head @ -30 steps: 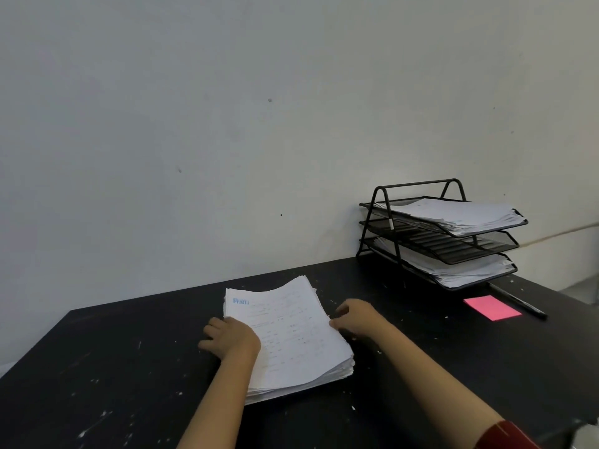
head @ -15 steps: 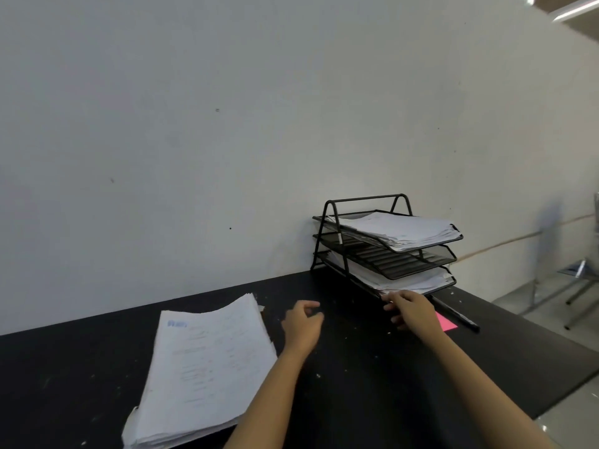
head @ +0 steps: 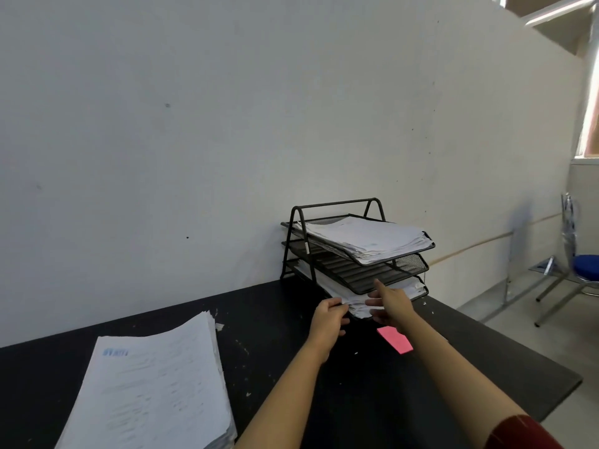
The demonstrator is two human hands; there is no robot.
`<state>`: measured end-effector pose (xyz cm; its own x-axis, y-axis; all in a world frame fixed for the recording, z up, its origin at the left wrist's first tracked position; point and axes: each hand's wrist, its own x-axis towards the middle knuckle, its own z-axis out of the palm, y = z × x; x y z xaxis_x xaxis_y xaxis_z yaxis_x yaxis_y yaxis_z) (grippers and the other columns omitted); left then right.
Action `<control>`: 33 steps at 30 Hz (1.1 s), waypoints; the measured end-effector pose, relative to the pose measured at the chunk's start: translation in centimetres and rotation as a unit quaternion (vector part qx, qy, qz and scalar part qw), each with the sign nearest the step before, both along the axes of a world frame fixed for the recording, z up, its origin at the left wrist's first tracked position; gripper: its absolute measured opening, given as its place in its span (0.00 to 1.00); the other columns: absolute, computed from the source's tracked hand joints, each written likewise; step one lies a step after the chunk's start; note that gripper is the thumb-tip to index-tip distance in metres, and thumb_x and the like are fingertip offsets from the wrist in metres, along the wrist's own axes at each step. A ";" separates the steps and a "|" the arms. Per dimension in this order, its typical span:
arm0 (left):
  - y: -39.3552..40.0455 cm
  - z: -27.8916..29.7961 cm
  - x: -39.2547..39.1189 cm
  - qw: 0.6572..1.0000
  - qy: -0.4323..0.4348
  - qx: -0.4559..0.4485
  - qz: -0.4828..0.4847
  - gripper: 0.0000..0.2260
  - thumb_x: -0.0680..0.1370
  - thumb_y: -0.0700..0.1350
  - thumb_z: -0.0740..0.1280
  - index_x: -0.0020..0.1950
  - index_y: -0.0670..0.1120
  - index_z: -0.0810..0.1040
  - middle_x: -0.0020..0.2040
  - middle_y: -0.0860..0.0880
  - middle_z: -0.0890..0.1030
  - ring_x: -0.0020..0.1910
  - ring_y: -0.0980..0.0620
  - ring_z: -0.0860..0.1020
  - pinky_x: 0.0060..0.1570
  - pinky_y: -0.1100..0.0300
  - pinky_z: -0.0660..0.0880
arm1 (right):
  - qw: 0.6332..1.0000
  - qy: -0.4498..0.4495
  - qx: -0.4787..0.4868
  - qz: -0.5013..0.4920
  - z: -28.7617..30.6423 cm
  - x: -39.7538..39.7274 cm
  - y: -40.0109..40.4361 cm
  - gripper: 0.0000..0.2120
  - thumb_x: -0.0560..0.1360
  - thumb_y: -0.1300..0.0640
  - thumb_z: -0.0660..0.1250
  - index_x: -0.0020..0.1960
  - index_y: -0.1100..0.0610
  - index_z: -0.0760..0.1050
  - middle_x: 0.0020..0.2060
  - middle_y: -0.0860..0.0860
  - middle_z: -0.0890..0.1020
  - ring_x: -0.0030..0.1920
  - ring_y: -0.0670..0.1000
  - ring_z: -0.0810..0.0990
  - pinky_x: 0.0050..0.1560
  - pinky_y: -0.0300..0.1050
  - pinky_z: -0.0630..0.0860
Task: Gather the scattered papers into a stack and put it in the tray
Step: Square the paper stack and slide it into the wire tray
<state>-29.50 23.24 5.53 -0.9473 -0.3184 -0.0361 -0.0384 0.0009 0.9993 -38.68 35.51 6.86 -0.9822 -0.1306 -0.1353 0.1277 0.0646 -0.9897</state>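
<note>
A thick stack of white printed papers [head: 152, 387] lies on the black table [head: 278, 377] at the lower left, untouched. A black three-tier wire tray [head: 356, 273] stands against the wall at the table's back right. Its top tier holds papers [head: 363, 236], the middle tier is bare mesh, and the bottom tier holds a paper pile [head: 356, 303]. My left hand [head: 327, 320] pinches the front left corner of that bottom pile. My right hand [head: 390, 303] rests on the pile's front edge, fingers spread, index finger pointing up at the middle tier.
A pink sticky note pad [head: 394, 339] lies on the table just in front of the tray, partly under my right forearm. The table's right edge [head: 551, 364] drops to the floor. A blue chair [head: 580, 270] stands far right.
My left hand left the stack's side and moved right to the tray's bottom tier. My right hand stayed at that tier's front. The view turned right and closer.
</note>
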 end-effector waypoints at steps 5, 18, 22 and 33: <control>0.6 -0.3 -1.2 1.000 0.000 0.008 -0.007 0.16 0.80 0.45 0.63 0.67 0.46 0.70 0.57 0.49 0.78 0.53 0.51 0.77 0.48 0.59 0.74 | 1.000 0.017 -0.023 0.011 -0.6 -0.6 0.0 0.13 0.81 0.52 0.60 0.52 0.62 0.74 0.45 0.57 0.82 0.36 0.51 0.76 0.35 0.42 0.69; 4.5 0.0 -1.0 0.997 0.027 0.052 -0.057 0.21 0.79 0.57 0.60 0.64 0.44 0.71 0.60 0.46 0.77 0.53 0.50 0.79 0.49 0.59 0.75 | 0.980 0.121 -0.140 -0.077 -3.6 3.6 5.2 0.10 0.77 0.58 0.66 0.40 0.61 0.78 0.29 0.56 0.81 0.22 0.47 0.73 0.28 0.39 0.66; 6.0 0.4 -0.1 0.996 0.026 0.059 -0.069 0.23 0.78 0.57 0.62 0.66 0.42 0.70 0.62 0.45 0.77 0.53 0.49 0.80 0.44 0.60 0.75 | 0.972 0.147 -0.161 -0.093 -4.3 5.4 7.4 0.12 0.77 0.59 0.66 0.36 0.61 0.77 0.26 0.54 0.80 0.20 0.46 0.72 0.24 0.37 0.66; 7.9 0.2 2.7 0.995 0.021 0.043 -0.091 0.24 0.78 0.53 0.65 0.69 0.43 0.67 0.59 0.48 0.78 0.51 0.51 0.80 0.45 0.60 0.76 | 0.964 0.168 -0.172 -0.117 -5.0 8.7 9.5 0.11 0.78 0.59 0.64 0.38 0.61 0.77 0.24 0.50 0.78 0.20 0.44 0.71 0.24 0.38 0.65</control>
